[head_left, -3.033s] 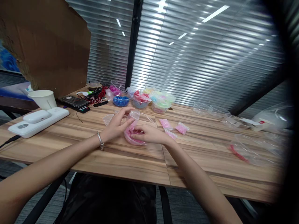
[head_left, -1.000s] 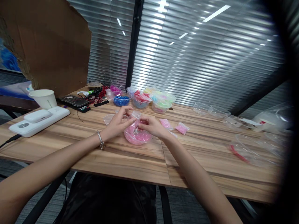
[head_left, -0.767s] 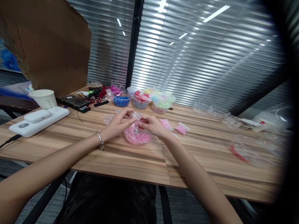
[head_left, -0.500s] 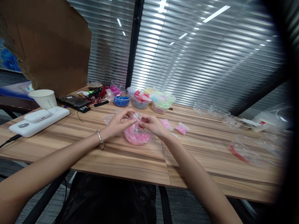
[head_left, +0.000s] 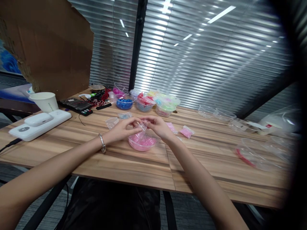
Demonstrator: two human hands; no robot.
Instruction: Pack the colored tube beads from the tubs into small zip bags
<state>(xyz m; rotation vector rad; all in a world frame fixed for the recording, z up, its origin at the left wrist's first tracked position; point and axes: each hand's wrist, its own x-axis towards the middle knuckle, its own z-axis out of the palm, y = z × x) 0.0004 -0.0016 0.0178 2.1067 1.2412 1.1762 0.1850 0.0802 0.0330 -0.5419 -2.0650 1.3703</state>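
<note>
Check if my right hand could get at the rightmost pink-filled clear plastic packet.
Probably yes: that packet lies uncovered, right of your right hand, and the low pink packet between them shouldn't block it, though the hand seems busy with a clear plastic bag.

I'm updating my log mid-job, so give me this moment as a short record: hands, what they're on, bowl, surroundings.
Left hand: fingers holding the clear bag
Right hand: fingers at the same bag; exact grip partly hidden
Bag position: between both hands, above the pink-filled bowl
Bowl: clear, standing on the table, pink pieces inside
Right of bowl: small pink packets
Behind bowl: blue-filled bowl
Far left: paper cup
</note>
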